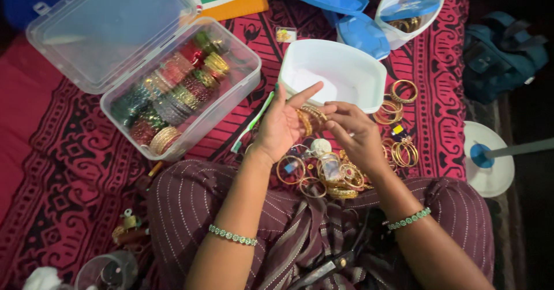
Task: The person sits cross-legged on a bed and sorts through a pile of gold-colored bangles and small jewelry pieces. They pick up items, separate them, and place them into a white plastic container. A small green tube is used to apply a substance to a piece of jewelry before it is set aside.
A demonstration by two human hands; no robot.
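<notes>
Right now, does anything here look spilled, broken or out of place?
Nothing looks broken. The gold bangles lie loose in a scattered heap on the red patterned cloth rather than in a box. The clear box of coloured bangles stands open, its rows tidy. Both hands, left hand and right hand, hold one gold bangle.

Your hands met over your lap, with boxes and bangles spread around them.

Your left hand [281,125] and right hand [356,134] held a bangle [311,117] between them, just before the open tub [332,73]. Loose bangles [323,174] lay under your hands; more bangles [398,117] lay right of the tub. The hinged box [184,88] full of bangle stacks sat to your left, with its lid [109,27] behind it. Two lids [346,13] lay behind the tub, another tub [412,7] to their right.
</notes>
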